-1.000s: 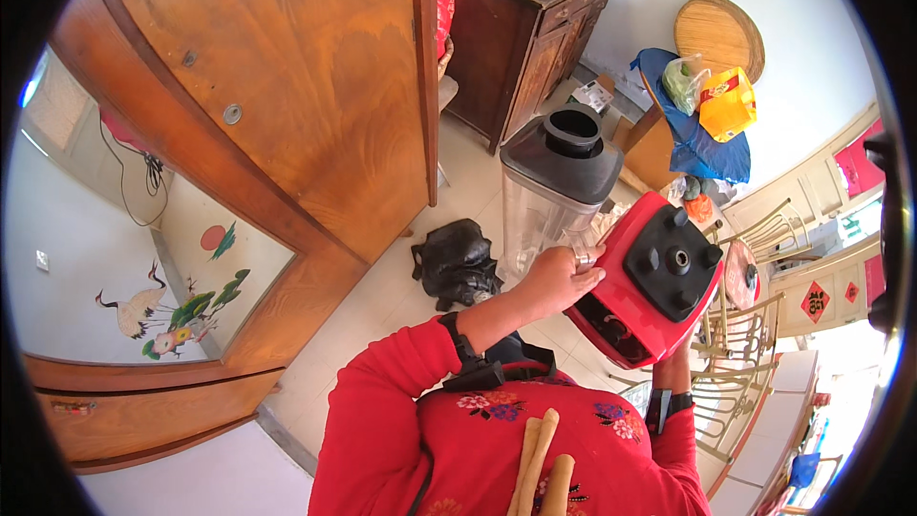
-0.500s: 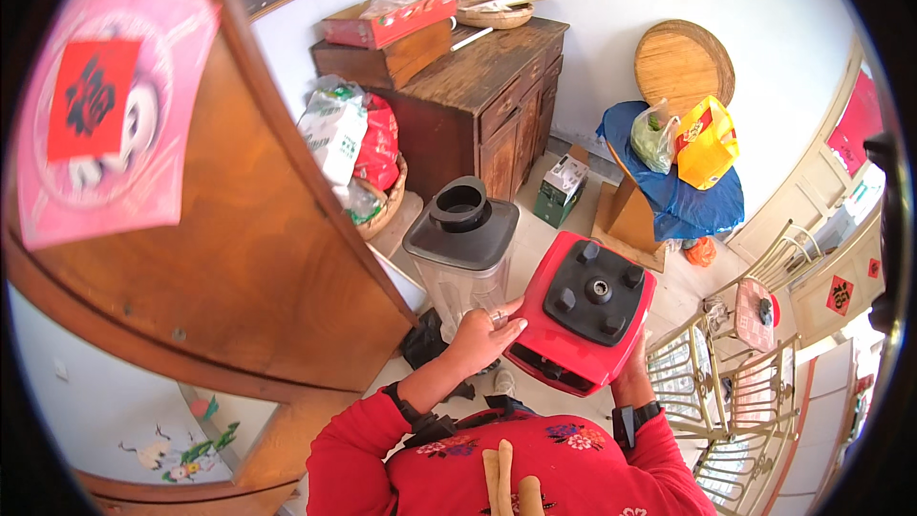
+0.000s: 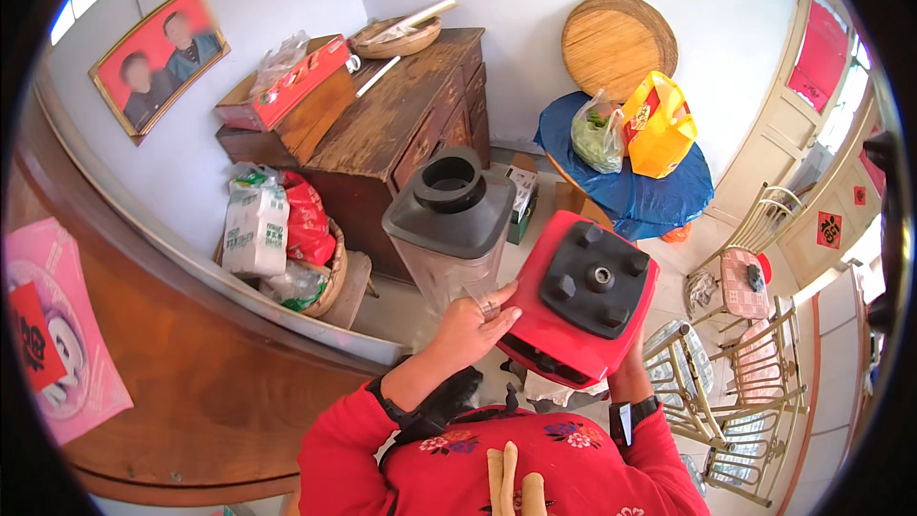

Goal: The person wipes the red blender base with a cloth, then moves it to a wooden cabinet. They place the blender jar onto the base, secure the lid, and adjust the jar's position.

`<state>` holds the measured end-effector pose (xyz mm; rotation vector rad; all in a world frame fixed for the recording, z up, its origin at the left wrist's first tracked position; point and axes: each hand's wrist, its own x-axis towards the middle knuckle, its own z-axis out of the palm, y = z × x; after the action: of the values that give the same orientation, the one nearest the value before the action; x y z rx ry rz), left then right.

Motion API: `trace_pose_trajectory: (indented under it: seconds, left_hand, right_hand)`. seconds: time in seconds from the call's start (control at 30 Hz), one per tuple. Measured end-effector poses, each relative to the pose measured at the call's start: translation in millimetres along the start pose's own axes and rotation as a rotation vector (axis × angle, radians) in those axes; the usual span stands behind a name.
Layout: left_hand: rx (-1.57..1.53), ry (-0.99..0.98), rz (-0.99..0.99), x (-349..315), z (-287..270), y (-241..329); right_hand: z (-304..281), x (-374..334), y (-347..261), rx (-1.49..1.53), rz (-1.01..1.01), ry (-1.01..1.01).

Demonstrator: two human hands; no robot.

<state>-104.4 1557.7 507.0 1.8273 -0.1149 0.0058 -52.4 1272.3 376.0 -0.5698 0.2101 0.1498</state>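
Observation:
I carry a red blender base (image 3: pixel 581 301) with a black top in front of my chest. A clear blender jug (image 3: pixel 451 225) with a grey lid is held against its left side. My left hand (image 3: pixel 468 330) grips the jug's lower part where it meets the base. My right hand (image 3: pixel 630 368) is under the base's right side, mostly hidden behind it. Both arms wear red sleeves, and each wrist has a dark band.
A dark wooden cabinet (image 3: pixel 392 124) with a red box (image 3: pixel 282 86) and a shallow basket (image 3: pixel 396 35) stands ahead. A low table under blue cloth (image 3: pixel 659 191) holds a yellow bag (image 3: pixel 657 124). Metal chairs (image 3: pixel 740 272) stand right, a brown door (image 3: pixel 181 363) left.
The view has swung away from the wooden door toward the room. The base and jug stay in my hands and now sit lower and more central.

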Motion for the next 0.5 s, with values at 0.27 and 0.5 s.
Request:
trace_pose_trajectory:
  seconds: [0.27, 0.5]
  left_hand:
    - [-0.065, -0.250, 0.054, 79.4, -13.4, -12.0]
    - [0.035, -0.260, 0.221, 135.1, -102.6, 2.1]
  right_hand:
    - [32.3, 22.7, -12.7, 0.004, -0.126, 0.005]
    - [105.9, 48.7, 14.9, -0.034, -0.179, -0.004]
